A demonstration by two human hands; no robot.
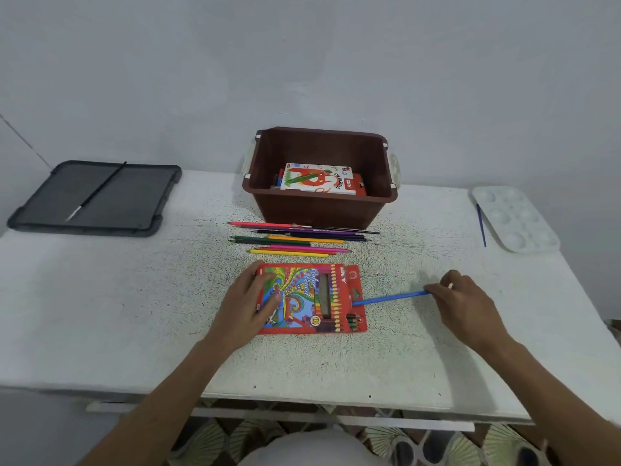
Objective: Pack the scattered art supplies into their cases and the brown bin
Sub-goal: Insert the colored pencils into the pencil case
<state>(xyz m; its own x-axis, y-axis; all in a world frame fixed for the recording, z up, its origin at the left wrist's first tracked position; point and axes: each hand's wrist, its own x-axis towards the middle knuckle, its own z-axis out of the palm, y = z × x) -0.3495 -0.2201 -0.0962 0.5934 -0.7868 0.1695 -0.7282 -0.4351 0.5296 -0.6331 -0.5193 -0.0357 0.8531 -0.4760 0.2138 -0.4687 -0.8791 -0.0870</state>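
A red colour-pencil case (311,299) lies flat on the white table, its flap open at the right end. My left hand (250,301) presses on the case's left part. My right hand (465,304) pinches the back end of a blue pencil (391,297), whose tip enters the case's open end. Several loose colour pencils (292,238) lie in a row between the case and the brown bin (322,203). Inside the bin lies an oil pastels box (317,179).
A dark grey lid (97,196) with a thin black brush (97,190) on it sits at the far left. A white paint palette (515,218) and a blue brush (481,225) lie at the far right. The table's front edge is near me.
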